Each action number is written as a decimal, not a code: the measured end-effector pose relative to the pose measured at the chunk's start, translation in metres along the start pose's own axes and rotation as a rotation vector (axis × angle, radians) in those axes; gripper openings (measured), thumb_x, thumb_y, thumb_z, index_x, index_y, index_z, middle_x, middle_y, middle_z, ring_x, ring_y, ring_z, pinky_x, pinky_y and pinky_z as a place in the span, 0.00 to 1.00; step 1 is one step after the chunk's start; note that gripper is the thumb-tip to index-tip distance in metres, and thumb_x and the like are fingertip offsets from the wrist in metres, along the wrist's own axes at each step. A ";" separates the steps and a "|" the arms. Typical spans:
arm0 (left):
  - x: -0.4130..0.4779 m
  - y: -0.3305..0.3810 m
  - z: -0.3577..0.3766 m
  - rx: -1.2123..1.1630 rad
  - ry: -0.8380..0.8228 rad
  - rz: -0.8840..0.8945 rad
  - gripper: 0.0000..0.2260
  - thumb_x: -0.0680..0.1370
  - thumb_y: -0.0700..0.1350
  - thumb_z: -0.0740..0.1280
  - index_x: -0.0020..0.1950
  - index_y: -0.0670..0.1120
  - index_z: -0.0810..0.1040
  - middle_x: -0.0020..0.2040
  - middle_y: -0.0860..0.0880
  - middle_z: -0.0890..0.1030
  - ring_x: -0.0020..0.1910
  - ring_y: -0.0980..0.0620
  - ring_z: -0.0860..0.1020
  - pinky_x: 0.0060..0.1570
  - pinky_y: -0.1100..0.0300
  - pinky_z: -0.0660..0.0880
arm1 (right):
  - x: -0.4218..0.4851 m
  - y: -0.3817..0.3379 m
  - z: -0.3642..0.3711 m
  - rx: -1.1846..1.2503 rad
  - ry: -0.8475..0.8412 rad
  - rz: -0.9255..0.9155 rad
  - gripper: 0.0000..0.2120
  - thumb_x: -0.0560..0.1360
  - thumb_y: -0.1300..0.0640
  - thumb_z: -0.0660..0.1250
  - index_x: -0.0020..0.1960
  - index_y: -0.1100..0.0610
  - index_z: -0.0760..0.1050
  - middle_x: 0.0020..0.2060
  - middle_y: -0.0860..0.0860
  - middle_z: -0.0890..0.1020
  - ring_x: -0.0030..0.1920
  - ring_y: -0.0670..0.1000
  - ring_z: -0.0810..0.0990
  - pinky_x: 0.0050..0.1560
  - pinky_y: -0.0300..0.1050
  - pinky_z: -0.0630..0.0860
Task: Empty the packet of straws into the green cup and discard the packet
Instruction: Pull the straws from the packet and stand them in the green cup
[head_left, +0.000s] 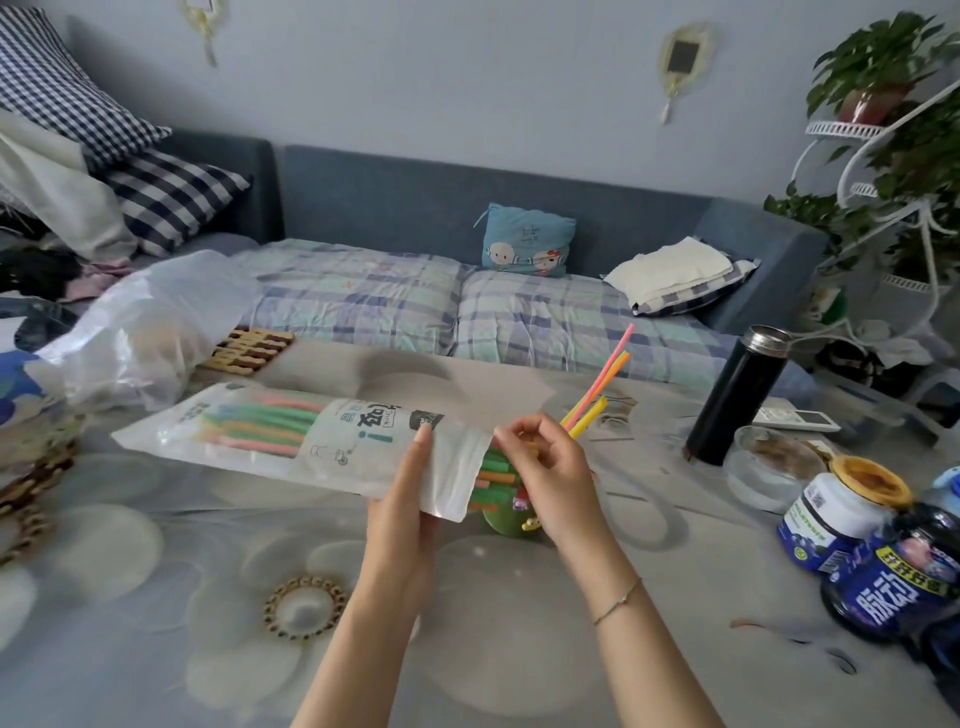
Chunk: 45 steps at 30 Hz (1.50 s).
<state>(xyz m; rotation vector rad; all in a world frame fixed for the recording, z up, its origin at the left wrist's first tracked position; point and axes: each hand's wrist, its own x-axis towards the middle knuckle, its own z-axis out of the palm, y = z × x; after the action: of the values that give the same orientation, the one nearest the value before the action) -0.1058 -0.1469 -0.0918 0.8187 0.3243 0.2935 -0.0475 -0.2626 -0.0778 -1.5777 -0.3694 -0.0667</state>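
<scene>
A white plastic packet (291, 441) of coloured straws lies level above the table, its open mouth pointing right. My left hand (410, 499) grips the packet near that mouth from below, thumb on top. My right hand (545, 467) pinches a few straws (605, 382), pink, orange and yellow, whose free ends stick up to the right. More straw ends (493, 480) poke out of the packet's mouth. The green cup (506, 519) stands on the table right under both hands, mostly hidden by them and by the packet.
A black flask (737, 395), a glass bowl (769, 467), a blue jar (841, 512) and a dark blue bottle (893, 592) stand at the right. A crumpled clear plastic bag (140, 332) lies at the back left. A sofa runs behind the flowered tablecloth (208, 571).
</scene>
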 end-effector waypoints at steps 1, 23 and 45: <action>0.001 0.001 0.000 -0.024 -0.009 -0.022 0.25 0.76 0.56 0.67 0.68 0.44 0.75 0.64 0.39 0.79 0.63 0.38 0.77 0.43 0.55 0.81 | 0.003 -0.005 -0.002 -0.007 -0.032 -0.019 0.07 0.74 0.59 0.68 0.38 0.53 0.74 0.31 0.48 0.79 0.32 0.43 0.78 0.33 0.34 0.74; 0.011 0.013 -0.010 -0.347 0.066 0.016 0.21 0.78 0.48 0.64 0.67 0.37 0.74 0.58 0.38 0.82 0.58 0.41 0.79 0.53 0.53 0.80 | 0.007 -0.035 -0.013 0.313 0.291 0.049 0.11 0.76 0.57 0.65 0.39 0.63 0.74 0.18 0.44 0.71 0.19 0.41 0.67 0.21 0.32 0.63; 0.008 -0.003 0.005 -0.274 0.050 -0.049 0.17 0.79 0.44 0.63 0.64 0.36 0.75 0.49 0.39 0.84 0.44 0.44 0.84 0.50 0.48 0.81 | 0.015 -0.039 -0.016 0.123 0.235 0.005 0.11 0.75 0.57 0.67 0.33 0.53 0.76 0.20 0.43 0.73 0.21 0.40 0.69 0.22 0.31 0.64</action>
<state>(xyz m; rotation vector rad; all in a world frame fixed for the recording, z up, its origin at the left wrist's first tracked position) -0.0965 -0.1494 -0.0926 0.5343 0.3415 0.3050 -0.0405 -0.2757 -0.0356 -1.4308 -0.1815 -0.2195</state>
